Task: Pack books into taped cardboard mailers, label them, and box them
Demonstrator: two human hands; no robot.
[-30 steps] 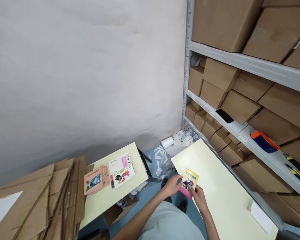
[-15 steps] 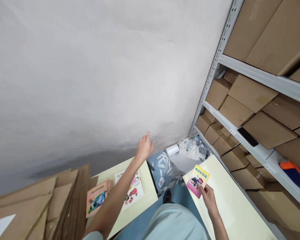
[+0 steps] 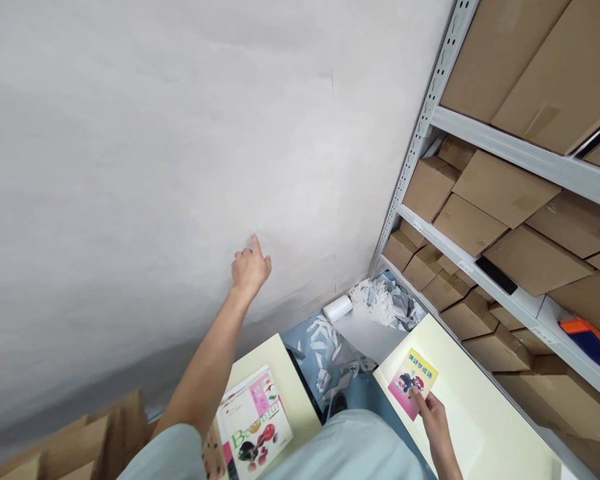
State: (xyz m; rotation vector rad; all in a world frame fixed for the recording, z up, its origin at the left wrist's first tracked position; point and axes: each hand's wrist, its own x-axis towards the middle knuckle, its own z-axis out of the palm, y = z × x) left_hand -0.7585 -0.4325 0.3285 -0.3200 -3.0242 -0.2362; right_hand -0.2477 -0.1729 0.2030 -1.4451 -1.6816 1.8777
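Observation:
My left hand is raised in front of the pale wall, its index finger stretched out and the other fingers curled, holding nothing. In my right hand is a small yellow and pink booklet, pinched at its lower edge over the cream table on the right. White books with a fruit picture lie on the left cream table, below my left forearm.
Grey shelves full of cardboard boxes stand at the right, with a black flat object on one ledge. Paper scraps and a white roll lie on the floor between the tables. Flattened cardboard is at lower left.
My left hand has moved left and up along the wall, with the index finger now clearly extended. My right hand and the booklet appear slightly lower and further right. The view has shifted.

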